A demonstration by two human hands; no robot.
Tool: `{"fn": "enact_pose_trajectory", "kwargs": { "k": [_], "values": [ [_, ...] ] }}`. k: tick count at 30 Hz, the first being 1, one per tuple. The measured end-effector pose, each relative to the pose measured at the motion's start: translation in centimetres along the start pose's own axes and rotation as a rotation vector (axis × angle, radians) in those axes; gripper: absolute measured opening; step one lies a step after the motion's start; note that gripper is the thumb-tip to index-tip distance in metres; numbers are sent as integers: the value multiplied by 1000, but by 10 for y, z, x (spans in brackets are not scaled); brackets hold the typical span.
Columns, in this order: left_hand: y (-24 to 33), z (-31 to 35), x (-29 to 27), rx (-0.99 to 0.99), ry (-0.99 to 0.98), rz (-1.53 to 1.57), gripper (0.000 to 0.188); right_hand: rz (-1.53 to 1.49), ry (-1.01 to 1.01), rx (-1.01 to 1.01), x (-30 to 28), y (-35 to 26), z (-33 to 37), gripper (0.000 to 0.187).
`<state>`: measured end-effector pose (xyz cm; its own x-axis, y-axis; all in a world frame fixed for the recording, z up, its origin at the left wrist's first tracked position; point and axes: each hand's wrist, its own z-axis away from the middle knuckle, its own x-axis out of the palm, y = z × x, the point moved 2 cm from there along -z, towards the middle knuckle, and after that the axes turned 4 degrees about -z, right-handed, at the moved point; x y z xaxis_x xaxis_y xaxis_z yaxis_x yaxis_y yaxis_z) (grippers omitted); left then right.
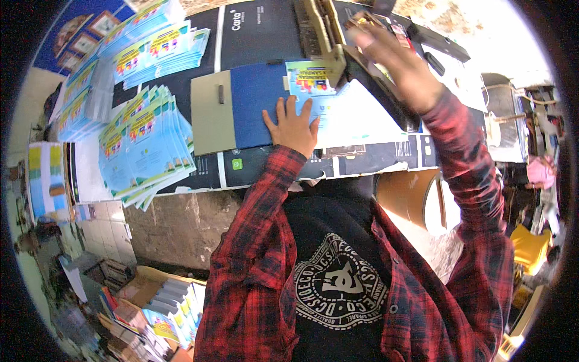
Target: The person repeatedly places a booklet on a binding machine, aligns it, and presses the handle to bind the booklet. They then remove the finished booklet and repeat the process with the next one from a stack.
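Note:
My left hand point(294, 128) lies flat with fingers spread on a light blue printed sheet point(329, 111) and the edge of a blue board point(253, 99). A grey-beige panel point(211, 117) with a small dark piece on it adjoins the board's left side. The sheet's upper part, with a yellow and green print, reaches under a dark metal device point(380, 84) with a long arm, perhaps a long-arm stapler. Above that arm is my right hand point(403, 67), smeared by motion. Its fingers are blurred, and whether they grip the arm cannot be told.
Fanned light blue printed sheets point(142, 142) lie left on the black-covered table point(253, 36), with further stacks point(160, 51) behind them. A brown cylinder point(410, 196) stands below the table's front edge. A box of papers point(163, 308) sits at the lower left.

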<state>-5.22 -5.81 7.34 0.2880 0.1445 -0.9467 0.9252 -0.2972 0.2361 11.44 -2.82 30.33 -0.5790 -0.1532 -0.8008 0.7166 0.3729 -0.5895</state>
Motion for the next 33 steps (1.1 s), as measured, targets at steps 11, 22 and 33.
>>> {"fn": "enact_pose_trajectory", "kwargs": {
  "k": [11, 22, 33],
  "values": [
    [9, 19, 9, 5, 43, 63, 49, 244, 387, 28, 143, 56, 62, 91],
    [4, 5, 7, -16, 65, 108, 48, -1107, 307, 211, 27, 72, 41, 61],
    [-53, -31, 26, -708, -229, 1401, 32, 325, 450, 446, 116, 223, 143, 78]
  ]
}}
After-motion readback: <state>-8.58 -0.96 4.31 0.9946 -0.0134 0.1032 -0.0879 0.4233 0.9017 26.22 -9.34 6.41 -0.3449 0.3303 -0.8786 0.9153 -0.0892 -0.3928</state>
